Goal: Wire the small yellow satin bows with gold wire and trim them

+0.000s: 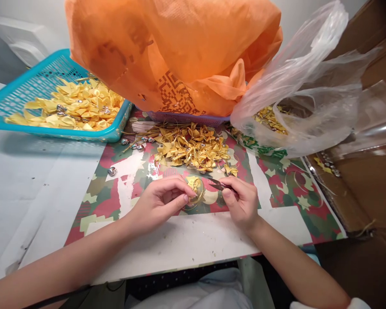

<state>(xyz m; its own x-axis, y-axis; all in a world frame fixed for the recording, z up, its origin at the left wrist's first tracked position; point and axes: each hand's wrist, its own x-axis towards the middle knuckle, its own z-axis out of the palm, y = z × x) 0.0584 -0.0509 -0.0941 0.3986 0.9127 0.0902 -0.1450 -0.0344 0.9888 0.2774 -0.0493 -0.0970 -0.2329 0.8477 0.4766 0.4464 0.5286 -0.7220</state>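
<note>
Between thumb and fingertips, my left hand (165,198) pinches a small yellow ribbon flower (195,184) with a thin gold cord looping beneath it. My right hand (242,199) is closed around small dark scissors (217,185), whose blades point left toward the flower and are slightly apart. A pile of gold ribbon flowers with cords (193,148) lies on the patterned sheet (106,193) just beyond both hands. Left of that pile are several silver bells, one of them (112,171) lying apart.
A blue basket (116,132) of yellow ribbon pieces stands at the back left. Behind the pile rises a large orange bag (180,51). To the right are a clear plastic bag (321,116) with gold and green pieces, and cardboard boxes (366,184).
</note>
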